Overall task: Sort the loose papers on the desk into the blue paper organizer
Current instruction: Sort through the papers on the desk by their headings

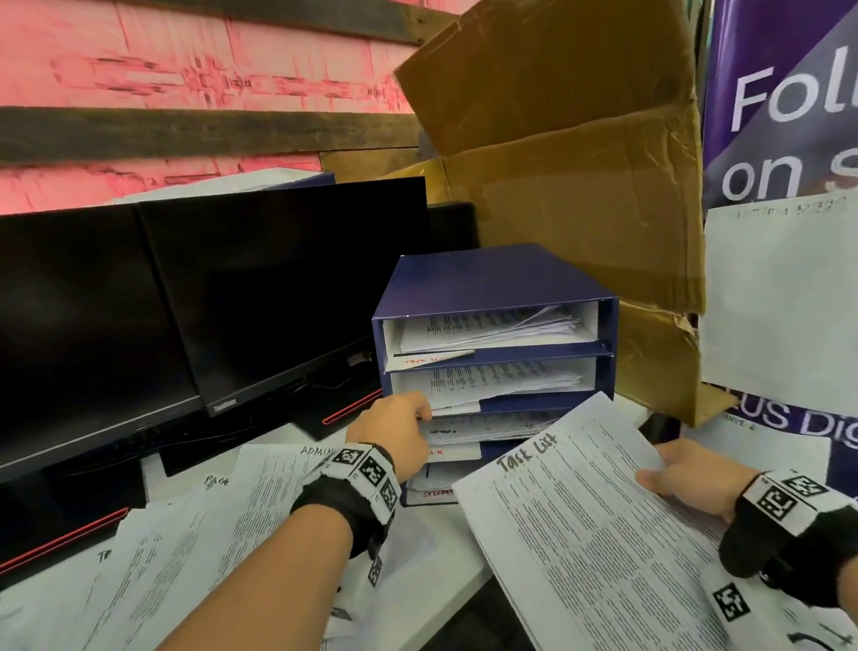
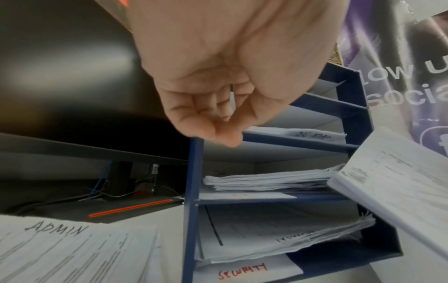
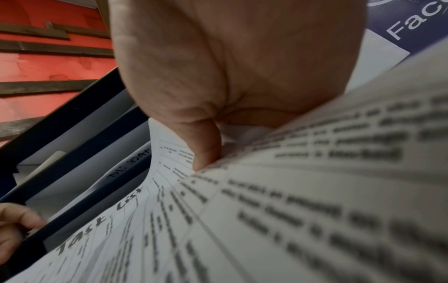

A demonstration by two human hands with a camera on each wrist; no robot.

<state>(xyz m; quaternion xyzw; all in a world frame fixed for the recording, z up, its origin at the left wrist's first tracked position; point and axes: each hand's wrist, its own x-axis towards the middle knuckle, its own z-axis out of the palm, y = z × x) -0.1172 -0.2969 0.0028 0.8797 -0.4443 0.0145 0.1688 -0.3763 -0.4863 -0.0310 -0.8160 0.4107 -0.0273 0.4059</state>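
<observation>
The blue paper organizer [image 1: 490, 279] stands on the desk behind my hands, with papers lying on each of its shelves. My left hand [image 1: 420, 421] grips its left front edge at about the third shelf, fingers curled round the blue wall [image 2: 192, 172]. My right hand [image 1: 656, 466] holds a thick stack of printed sheets headed "Task List" [image 1: 586, 528] by its right edge, thumb [image 3: 206, 149] on top. The stack tilts toward the organizer's lower shelves without entering one. Loose papers [image 1: 178, 550] fan over the desk at the left, one marked "ADMIN" [image 2: 58, 228].
Two black monitors [image 1: 108, 325] stand close at the left of the organizer. A battered cardboard box [image 1: 583, 159] leans behind it, and a purple banner [image 1: 811, 115] fills the right. The bottom shelf carries a red "SECURITY" label [image 2: 242, 270]. The desk edge [image 1: 452, 588] runs below the stack.
</observation>
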